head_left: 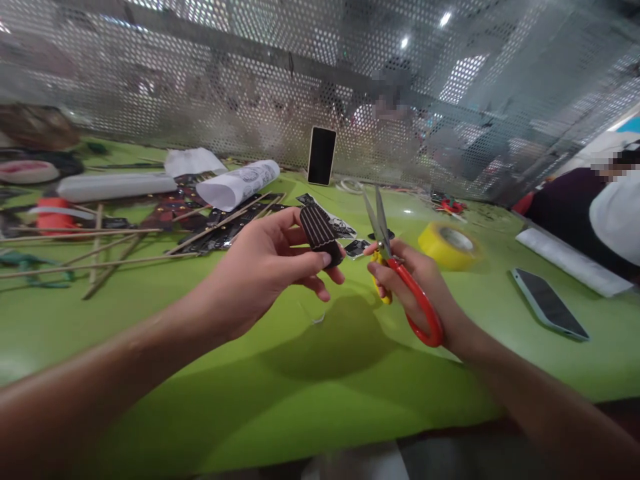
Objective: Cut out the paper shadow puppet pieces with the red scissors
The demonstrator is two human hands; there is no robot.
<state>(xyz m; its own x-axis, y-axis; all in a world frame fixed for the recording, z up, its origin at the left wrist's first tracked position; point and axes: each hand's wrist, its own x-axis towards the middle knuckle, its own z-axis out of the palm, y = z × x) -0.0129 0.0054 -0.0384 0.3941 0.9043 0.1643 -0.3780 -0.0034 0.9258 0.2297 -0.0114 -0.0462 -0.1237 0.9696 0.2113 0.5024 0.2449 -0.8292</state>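
A black paper cutout with thin white stripes (317, 227) is pinched between the thumb and fingers of my left hand (270, 250), above the middle of the table. To its right, my right hand (417, 270) grips a pair of scissors (414, 300) by the handles, one red and one yellow. The blades point up and away, slightly parted, apart from the cutout. Beyond my left hand lie printed black-and-white paper pieces (357, 249). A small white paper scrap (319, 319) rests on the green tabletop (210, 407) below the hands.
Thin wooden sticks (130, 257) and a rolled printed sheet (240, 185) lie at left. A dark-screened phone (321, 155) stands upright at the back. Yellow tape (447, 247) and another phone (550, 303) are at right. Behind runs a perforated metal screen (250, 80); a person (565, 207) sits far right.
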